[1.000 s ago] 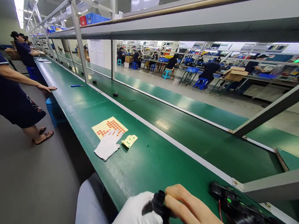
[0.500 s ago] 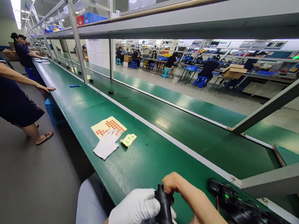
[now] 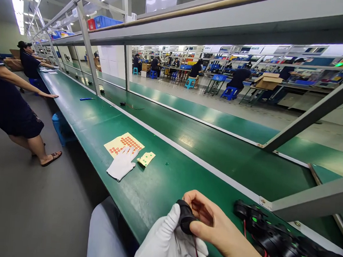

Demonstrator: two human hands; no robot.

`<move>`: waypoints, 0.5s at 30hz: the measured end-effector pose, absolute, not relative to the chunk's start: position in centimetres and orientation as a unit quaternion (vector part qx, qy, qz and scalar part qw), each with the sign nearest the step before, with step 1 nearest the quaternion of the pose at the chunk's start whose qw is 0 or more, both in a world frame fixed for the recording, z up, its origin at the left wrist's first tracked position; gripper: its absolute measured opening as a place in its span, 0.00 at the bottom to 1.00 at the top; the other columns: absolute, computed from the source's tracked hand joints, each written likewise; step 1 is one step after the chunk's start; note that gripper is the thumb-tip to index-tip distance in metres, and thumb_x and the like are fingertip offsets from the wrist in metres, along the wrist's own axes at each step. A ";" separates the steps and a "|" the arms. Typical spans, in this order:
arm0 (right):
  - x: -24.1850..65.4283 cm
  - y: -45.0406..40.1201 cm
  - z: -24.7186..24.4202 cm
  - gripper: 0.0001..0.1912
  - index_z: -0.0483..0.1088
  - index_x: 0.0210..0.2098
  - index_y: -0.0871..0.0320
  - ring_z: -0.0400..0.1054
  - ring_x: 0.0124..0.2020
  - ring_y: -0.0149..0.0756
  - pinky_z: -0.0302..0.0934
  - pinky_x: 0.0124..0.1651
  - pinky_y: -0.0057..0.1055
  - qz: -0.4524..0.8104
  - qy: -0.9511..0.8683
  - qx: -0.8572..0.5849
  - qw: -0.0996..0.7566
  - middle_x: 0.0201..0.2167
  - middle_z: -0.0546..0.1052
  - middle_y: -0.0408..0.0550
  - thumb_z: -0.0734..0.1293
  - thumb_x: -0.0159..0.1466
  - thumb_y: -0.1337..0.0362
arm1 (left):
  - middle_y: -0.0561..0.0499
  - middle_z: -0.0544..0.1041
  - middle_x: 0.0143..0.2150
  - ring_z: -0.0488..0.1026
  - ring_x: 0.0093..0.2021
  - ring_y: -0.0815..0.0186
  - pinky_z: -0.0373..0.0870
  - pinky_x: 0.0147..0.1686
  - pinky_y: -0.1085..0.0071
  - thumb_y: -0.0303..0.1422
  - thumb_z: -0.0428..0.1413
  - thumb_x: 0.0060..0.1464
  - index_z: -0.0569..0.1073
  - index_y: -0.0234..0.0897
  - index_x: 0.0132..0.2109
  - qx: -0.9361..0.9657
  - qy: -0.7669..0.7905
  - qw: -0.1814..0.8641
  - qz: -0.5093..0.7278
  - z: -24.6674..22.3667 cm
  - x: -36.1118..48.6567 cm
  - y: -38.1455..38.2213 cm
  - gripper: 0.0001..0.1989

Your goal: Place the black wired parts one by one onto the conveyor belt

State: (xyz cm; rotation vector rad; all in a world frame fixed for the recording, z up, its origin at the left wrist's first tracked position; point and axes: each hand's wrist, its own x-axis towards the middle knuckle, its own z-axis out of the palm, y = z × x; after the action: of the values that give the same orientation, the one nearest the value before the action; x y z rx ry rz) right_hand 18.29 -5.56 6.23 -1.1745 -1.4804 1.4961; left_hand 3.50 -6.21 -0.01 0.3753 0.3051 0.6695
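A round black plastic part (image 3: 186, 219) with a red and black wire hanging from it is held between both hands above the green bench (image 3: 142, 204). My left hand (image 3: 166, 239), in a white glove, cups it from below with the thumb against its side. The bare fingers and thumb of my right hand (image 3: 205, 217) pinch its right side. To the right lies a pile of similar black parts (image 3: 287, 238) with green dots and red wires. What exactly the part is, I cannot make out.
A white glove (image 3: 122, 164) lies partly over a sheet of red round stickers (image 3: 126, 141). Beside it is a small piece with green stickers (image 3: 146, 159). A blue pen-like tool (image 3: 87, 98) lies farther off. Metal posts and a shelf stand over the bench; a co-worker (image 3: 9, 93) stands at left.
The black part has been turned from upright to tilted, and its wire now shows. My left hand has opened out beneath it. Small black items on the middle belt shifted slightly left.
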 end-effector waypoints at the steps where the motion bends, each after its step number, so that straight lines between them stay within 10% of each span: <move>1: 18.5 -5.7 6.0 0.21 0.65 0.39 0.54 0.63 0.38 0.36 0.62 0.41 0.29 0.544 -0.596 -0.458 0.373 0.35 0.65 0.42 0.73 0.59 0.48 | 0.49 0.76 0.24 0.73 0.20 0.68 0.67 0.21 0.73 0.66 0.55 0.46 0.75 0.30 0.34 0.210 0.162 0.901 0.343 0.7 3.4 -6.3 0.38; 8: 21.0 -6.9 5.9 0.36 0.65 0.59 0.49 0.69 0.52 0.45 0.66 0.56 0.36 0.351 -0.744 -0.439 0.363 0.52 0.70 0.50 0.78 0.54 0.53 | 0.48 0.77 0.39 0.75 0.41 0.59 0.70 0.45 0.65 0.31 0.68 0.43 0.78 0.35 0.41 0.585 0.418 0.539 0.439 4.0 1.0 -6.1 0.15; 15: 19.9 -7.7 7.8 0.40 0.61 0.62 0.40 0.73 0.48 0.36 0.69 0.50 0.27 0.286 -0.802 -0.379 0.363 0.49 0.74 0.44 0.74 0.56 0.74 | 0.47 0.81 0.39 0.77 0.41 0.57 0.73 0.42 0.64 0.29 0.64 0.52 0.80 0.43 0.51 0.711 0.363 0.375 0.471 2.9 0.8 -6.1 0.17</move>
State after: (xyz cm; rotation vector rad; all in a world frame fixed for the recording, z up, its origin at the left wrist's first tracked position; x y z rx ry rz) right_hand 19.88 -7.69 7.84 -0.9768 -2.0647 0.7357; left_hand 0.83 -6.09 2.90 1.8202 0.9301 1.2044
